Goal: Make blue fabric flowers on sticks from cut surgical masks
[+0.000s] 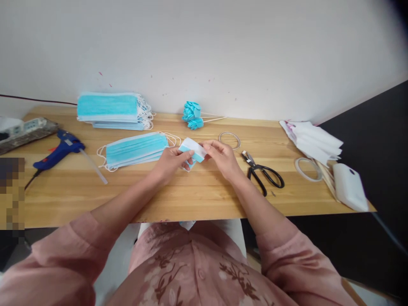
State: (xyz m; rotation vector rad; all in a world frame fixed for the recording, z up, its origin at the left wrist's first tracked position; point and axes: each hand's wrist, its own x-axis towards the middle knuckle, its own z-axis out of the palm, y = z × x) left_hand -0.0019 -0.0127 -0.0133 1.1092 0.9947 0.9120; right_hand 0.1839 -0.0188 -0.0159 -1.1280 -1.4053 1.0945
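Between my two hands, over the middle of the wooden table, is a small folded piece of blue-and-white face mask material [195, 148]. My left hand [174, 160] pinches its left side, thumb on top and fingers beneath. At the piece's right edge, my right hand [221, 156] grips it between thumb and fingertips. Left of my left hand lies a small pile of blue face masks [135, 149] with white ear loops. Black-handled scissors [262, 170] rest to the right of my right hand, and a roll of tape [230, 140] lies just beyond it.
A stack of blue masks [108, 107] and blue fabric flowers [192, 112] on thin sticks stand near the wall. At left are a blue glue gun [60, 148] and power strip [25, 131]. White sheets [314, 138], another tape ring [308, 170] and a white box-like device [349, 187] occupy the right.
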